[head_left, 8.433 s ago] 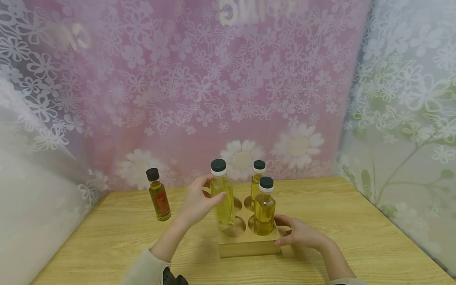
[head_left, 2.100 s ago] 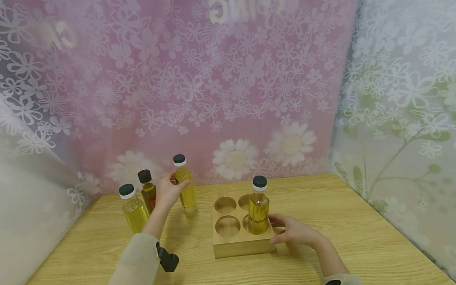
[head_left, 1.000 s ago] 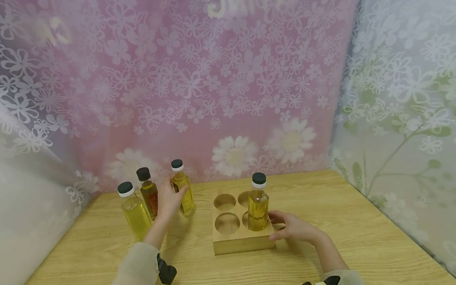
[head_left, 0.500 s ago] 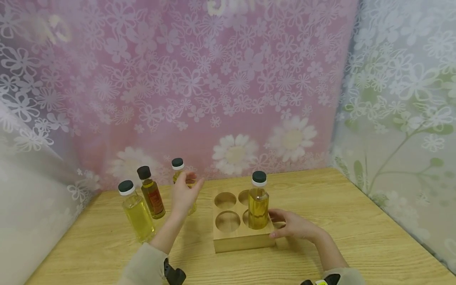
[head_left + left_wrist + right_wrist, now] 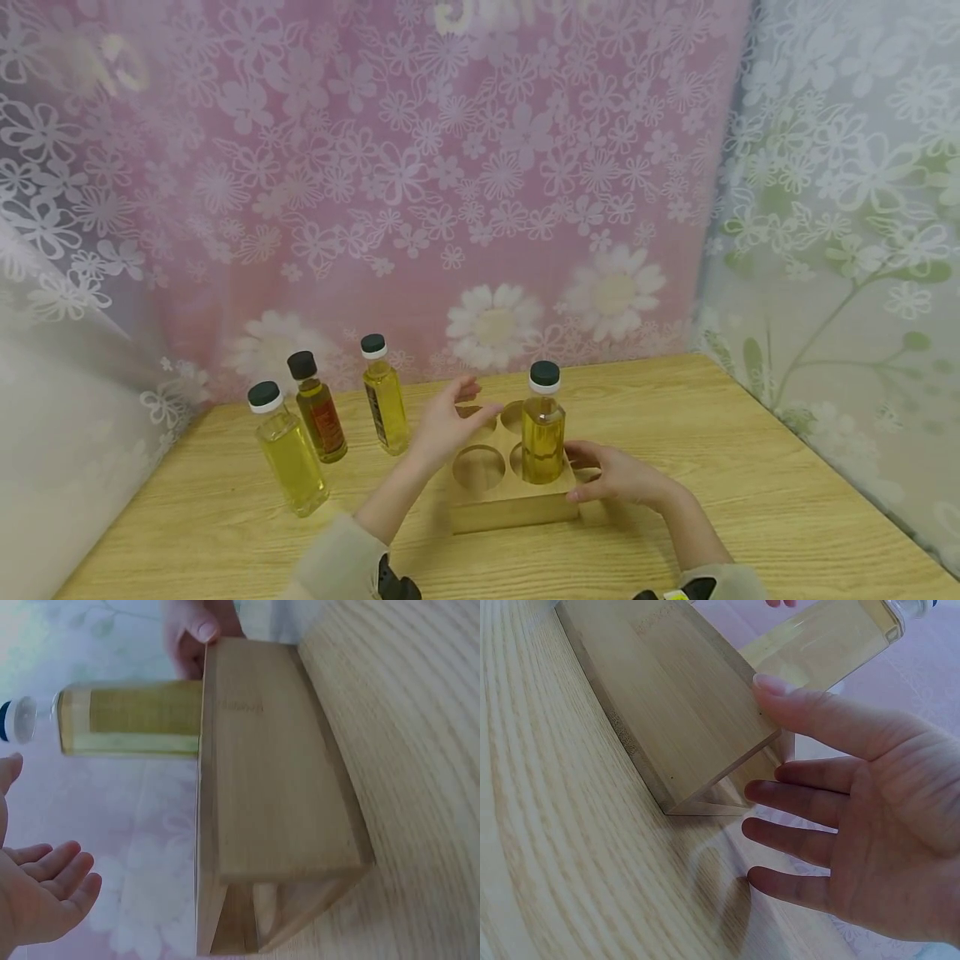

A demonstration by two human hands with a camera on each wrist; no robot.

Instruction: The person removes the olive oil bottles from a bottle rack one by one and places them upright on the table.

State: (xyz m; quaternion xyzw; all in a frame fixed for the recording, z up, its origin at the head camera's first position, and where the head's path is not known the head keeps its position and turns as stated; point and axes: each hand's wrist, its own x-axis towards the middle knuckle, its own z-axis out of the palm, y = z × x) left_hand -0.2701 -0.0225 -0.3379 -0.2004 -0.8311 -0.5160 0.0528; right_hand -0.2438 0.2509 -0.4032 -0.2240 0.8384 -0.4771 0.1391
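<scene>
The left hand (image 5: 446,425), with spread fingers and nothing in it, hovers over the left holes of a wooden bottle holder (image 5: 513,510). One bottle of yellow oil (image 5: 543,437) with a dark green cap stands in the front right hole. At the holder's right end is the right hand (image 5: 633,482); its thumb (image 5: 817,716) presses the front top edge while the fingers bend round the right side. The left wrist view shows the open left fingers (image 5: 64,877) apart from that bottle and the holder.
Three bottles stand on the table's left side: a pale oil bottle (image 5: 291,458), a dark-capped bottle with a red label (image 5: 322,417), and a green-capped oil bottle (image 5: 386,408). A flowered curtain (image 5: 450,208) hangs behind the wooden table (image 5: 660,400).
Over these frames the left hand has moved two oil bottles from the holder to the left of the table. It has let go of the second and moved right. The right hand stays at the holder.
</scene>
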